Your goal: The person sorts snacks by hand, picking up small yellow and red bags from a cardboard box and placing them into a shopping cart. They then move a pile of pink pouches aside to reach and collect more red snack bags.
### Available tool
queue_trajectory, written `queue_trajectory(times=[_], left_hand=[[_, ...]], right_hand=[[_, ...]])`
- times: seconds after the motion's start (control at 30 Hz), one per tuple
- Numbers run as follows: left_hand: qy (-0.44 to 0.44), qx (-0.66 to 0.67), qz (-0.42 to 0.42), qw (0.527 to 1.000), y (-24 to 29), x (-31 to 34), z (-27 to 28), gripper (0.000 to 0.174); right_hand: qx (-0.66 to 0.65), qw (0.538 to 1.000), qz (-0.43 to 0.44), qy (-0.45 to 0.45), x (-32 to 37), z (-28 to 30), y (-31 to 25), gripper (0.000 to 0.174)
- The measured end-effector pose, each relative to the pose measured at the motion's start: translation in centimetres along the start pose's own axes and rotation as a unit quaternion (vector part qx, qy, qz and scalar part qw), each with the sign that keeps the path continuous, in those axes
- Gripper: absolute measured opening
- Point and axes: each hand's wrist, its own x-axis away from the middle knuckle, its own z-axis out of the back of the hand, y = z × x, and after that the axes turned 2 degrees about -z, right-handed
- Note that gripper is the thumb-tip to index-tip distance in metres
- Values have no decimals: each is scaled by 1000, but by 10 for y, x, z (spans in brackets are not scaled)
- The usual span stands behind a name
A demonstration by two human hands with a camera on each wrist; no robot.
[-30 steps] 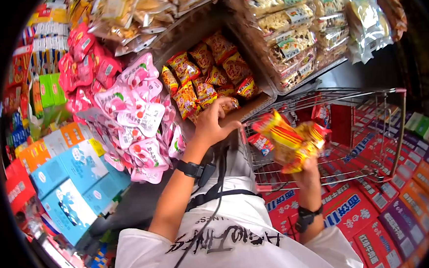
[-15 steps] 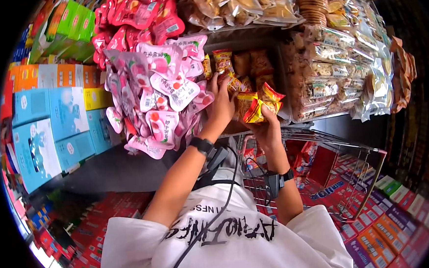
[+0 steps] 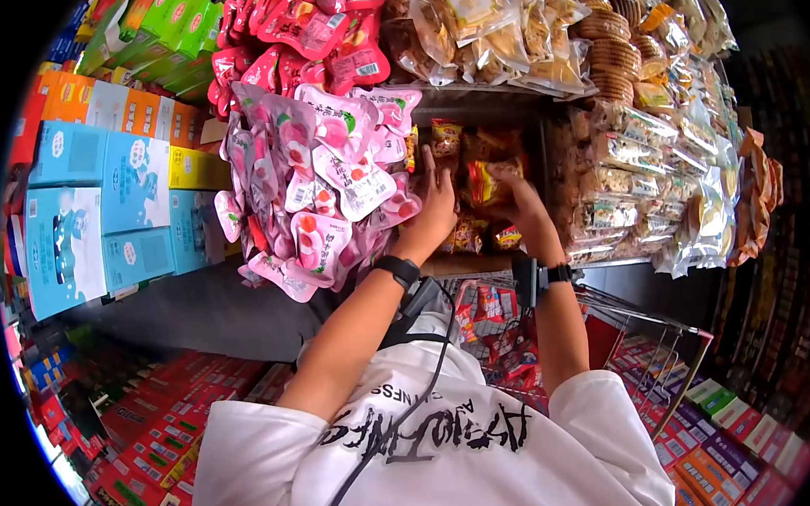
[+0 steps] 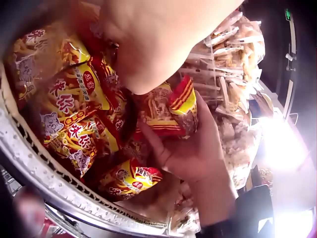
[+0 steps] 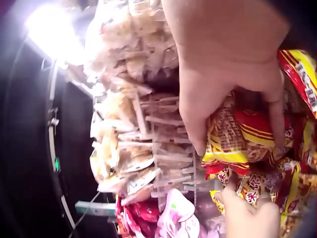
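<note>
Red-and-yellow snack packets (image 4: 74, 99) lie piled in a deep bin (image 4: 94, 201). Over the bin's right part, my right hand (image 3: 530, 210) grips a packet (image 3: 484, 183) between thumb and fingers. In the right wrist view its fingers curl round crinkled snack packets (image 5: 228, 134). My left hand (image 3: 435, 212) reaches in at the bin's left side, fingers extended among the packets. Its fingertips (image 5: 230, 191) touch packets just below the right hand's in the right wrist view. Part of the pile is hidden under both hands.
Pink pouches (image 3: 313, 184) heap against the bin's left side. Clear-wrapped pastries (image 3: 613, 166) are stacked on its right, with bagged biscuits (image 3: 484, 25) behind. A wire shopping cart (image 3: 659, 316) holding red packets stands below. Blue boxes (image 3: 133, 200) are stacked at far left.
My right hand came up from the cart with packets and moved over the bin, now deeper inside it. The left hand stays among the packets, its fingers now straighter. The view has shifted.
</note>
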Motion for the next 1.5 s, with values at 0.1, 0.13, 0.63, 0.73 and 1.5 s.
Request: queue_trajectory(times=[0.1, 0.13, 0.63, 0.73, 1.5], left_hand=[[37, -179, 8, 983, 0, 2, -11, 73], [83, -220, -30, 971, -3, 3, -12, 69], [-2, 198, -52, 979, 10, 34, 17, 84], [13, 204, -13, 979, 8, 37, 10, 85], [118, 106, -84, 984, 9, 23, -32, 38]], right_hand=[[46, 998, 17, 48, 9, -10, -5, 47], [27, 998, 11, 58, 12, -7, -5, 45], [-31, 989, -85, 115, 15, -6, 36, 47], [-79, 980, -85, 161, 9, 5, 47, 50], [-86, 945, 6, 316, 17, 22, 52, 55]])
